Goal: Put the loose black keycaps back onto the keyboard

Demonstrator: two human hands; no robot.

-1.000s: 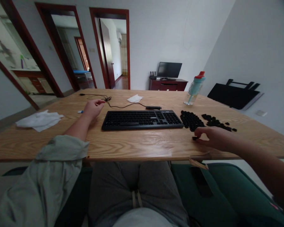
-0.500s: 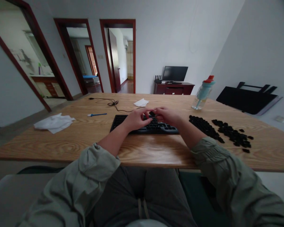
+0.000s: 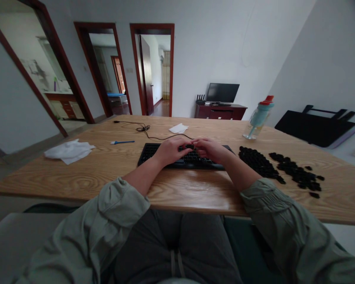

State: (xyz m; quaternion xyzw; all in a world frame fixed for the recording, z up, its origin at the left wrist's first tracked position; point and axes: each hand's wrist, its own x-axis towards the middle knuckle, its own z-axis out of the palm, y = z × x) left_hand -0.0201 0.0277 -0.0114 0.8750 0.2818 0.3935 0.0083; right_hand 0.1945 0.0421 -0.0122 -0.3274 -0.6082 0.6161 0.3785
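Note:
A black keyboard (image 3: 154, 154) lies on the wooden table (image 3: 112, 173) in front of me. My left hand (image 3: 169, 149) and my right hand (image 3: 210, 149) meet just above its middle, fingers curled. Both pinch a small black keycap (image 3: 190, 146) between their fingertips. To the right of the keyboard lie two heaps of loose black keycaps (image 3: 260, 163), the farther heap (image 3: 298, 173) nearer the table's right end.
A teal bottle with a red cap (image 3: 258, 118) stands at the back right. A blue brush (image 3: 122, 142), a cable (image 3: 142, 128), a small tissue (image 3: 178, 128) and crumpled white paper (image 3: 69, 151) lie on the left half. Doorways open behind the table.
A second ago my left hand lay left of the keyboard and my right hand picked at the keycap heap. Both came together over the keyboard with a keycap, and now sit slightly lower.

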